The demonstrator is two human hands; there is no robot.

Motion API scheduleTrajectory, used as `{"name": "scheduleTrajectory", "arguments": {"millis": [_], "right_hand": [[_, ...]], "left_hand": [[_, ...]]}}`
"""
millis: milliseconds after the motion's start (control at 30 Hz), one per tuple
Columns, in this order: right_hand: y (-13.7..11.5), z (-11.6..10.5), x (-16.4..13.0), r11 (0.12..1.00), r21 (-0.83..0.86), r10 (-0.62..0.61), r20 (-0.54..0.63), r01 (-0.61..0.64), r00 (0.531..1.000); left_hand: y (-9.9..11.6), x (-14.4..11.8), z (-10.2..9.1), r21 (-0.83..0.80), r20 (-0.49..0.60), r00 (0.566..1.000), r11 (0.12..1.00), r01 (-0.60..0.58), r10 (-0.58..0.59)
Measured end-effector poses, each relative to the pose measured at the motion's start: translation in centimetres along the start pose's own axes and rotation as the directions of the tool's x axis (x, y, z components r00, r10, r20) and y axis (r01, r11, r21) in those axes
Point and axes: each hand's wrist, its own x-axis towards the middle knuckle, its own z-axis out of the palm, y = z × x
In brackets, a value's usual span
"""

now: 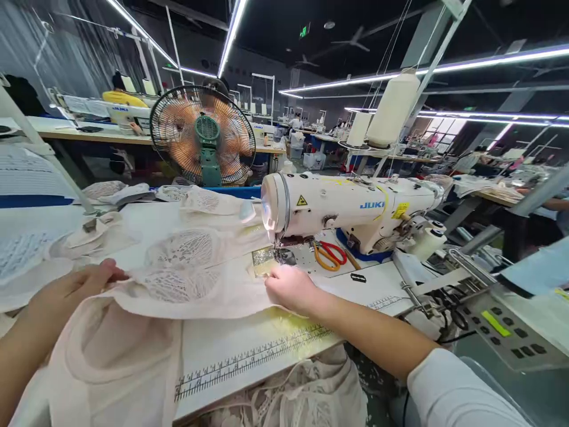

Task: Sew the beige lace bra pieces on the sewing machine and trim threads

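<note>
Fabric, a pale piece with lace panels, lies flat across the table in the head view, its long axis running from about nine o'clock on the left to three o'clock at the needle of the sewing machine. The right hand is the nearer one to the needle: it rests palm down on the fabric's right end, fingers flat and pressing, with nothing clenched in its grip, and the presser foot lies just beyond its fingertips at about twelve o'clock. Its forearm comes in from five o'clock, wrist low against the table. The left hand sits well apart at the opposite end, at about nine o'clock from the right hand, fingers curled over the fabric's top edge in a light pinch, thumb hidden beneath. More fabric droops off the table's near edge toward six o'clock. Scissors with orange and red handles lie on the machine bed at about two o'clock from the right hand. Beyond the table stands a fan. Thread cones rise behind the machine.
</note>
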Motion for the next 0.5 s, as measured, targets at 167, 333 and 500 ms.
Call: {"name": "scheduleTrajectory", "arguments": {"millis": [167,333,500], "right_hand": [[0.1,0.5,0.6,0.989,-0.136,-0.051,-0.005,0.05,0.999],[0.4,0.4,-0.6,0.974,-0.202,-0.09,0.052,0.099,0.995],[2.1,0.3,-3.2,0.95,-0.196,-0.248,0.003,0.243,0.969]], "left_hand": [[6.5,-0.1,-1.9,0.202,-0.032,0.95,0.933,-0.298,0.31],[16.4,-5.0,4.3,-0.156,0.417,0.587,0.691,-0.706,0.694],[16.8,-5.5,9.9,-0.158,0.515,0.491,0.641,-0.751,0.703]]}}
